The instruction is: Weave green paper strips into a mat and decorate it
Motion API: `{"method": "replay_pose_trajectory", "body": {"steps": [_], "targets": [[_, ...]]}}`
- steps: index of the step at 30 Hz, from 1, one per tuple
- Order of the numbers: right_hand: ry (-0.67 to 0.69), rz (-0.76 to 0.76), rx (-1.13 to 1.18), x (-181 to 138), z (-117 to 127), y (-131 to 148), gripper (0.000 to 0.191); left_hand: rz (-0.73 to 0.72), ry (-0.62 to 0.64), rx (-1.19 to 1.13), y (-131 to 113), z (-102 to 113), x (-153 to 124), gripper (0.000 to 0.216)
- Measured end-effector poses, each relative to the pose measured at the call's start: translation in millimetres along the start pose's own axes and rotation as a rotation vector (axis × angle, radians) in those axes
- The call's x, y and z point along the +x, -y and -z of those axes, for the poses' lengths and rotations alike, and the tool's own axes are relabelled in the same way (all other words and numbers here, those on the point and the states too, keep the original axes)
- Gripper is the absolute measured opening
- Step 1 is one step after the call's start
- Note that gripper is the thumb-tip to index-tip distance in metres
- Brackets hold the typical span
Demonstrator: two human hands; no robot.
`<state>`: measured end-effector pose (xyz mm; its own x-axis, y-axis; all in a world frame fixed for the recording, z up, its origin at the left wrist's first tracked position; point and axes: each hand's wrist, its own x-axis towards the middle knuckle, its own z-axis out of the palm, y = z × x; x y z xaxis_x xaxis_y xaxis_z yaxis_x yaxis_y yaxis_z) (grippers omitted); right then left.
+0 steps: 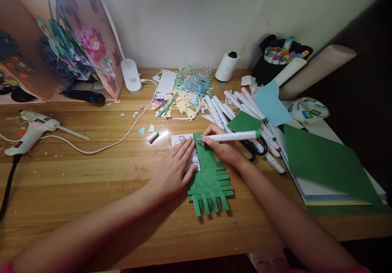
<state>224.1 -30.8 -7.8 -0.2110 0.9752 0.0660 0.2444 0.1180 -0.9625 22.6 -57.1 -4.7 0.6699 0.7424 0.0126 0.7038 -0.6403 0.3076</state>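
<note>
My right hand (222, 145) grips a white marker (232, 136) with a green end, its tip down at the upper part of a green paper piece (206, 179). The lower half of that piece is woven from strips, with loose ends sticking out at the right and bottom. My left hand (174, 169) lies flat, fingers stretched, over a small white card (196, 158) with black line drawings, partly hidden under the fingers. The card overlaps the green paper's left side. A marker cap (152, 136) rests on the table left of the card.
Several markers (217, 112) and black-handled scissors (260, 146) lie beyond my right hand. Paper scraps (186, 101) are heaped by the wall. Green sheets (324, 163) and a tape roll (309, 109) sit at right. At left are a glue gun (32, 132) and a white cable (122, 139).
</note>
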Motion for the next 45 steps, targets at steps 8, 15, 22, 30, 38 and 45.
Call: {"method": "replay_pose_trajectory", "body": {"steps": [8, 15, 22, 30, 38, 45], "targets": [[-0.177, 0.023, -0.224, 1, -12, 1, 0.01, -0.001, 0.005, -0.002, -1, 0, -1, 0.06], [-0.137, -0.006, -0.266, 2, -11, 5, 0.011, -0.009, 0.001, -0.035, 0, -1, 0, 0.059], [-0.06, -0.016, -0.263, 1, -5, 8, 0.011, -0.006, -0.002, -0.061, 0, 0, 0, 0.059], [0.22, -0.066, -0.237, -4, 10, 13, 0.007, -0.005, 0.002, -0.048, -1, 1, 0, 0.059], [0.51, -0.039, -0.209, -6, 18, 18, 0.008, -0.017, -0.014, -0.049, -1, 0, 0, 0.058], [0.594, -0.049, -0.295, -8, 17, 22, 0.004, -0.012, -0.014, -0.059, -1, 0, 0, 0.058]]}}
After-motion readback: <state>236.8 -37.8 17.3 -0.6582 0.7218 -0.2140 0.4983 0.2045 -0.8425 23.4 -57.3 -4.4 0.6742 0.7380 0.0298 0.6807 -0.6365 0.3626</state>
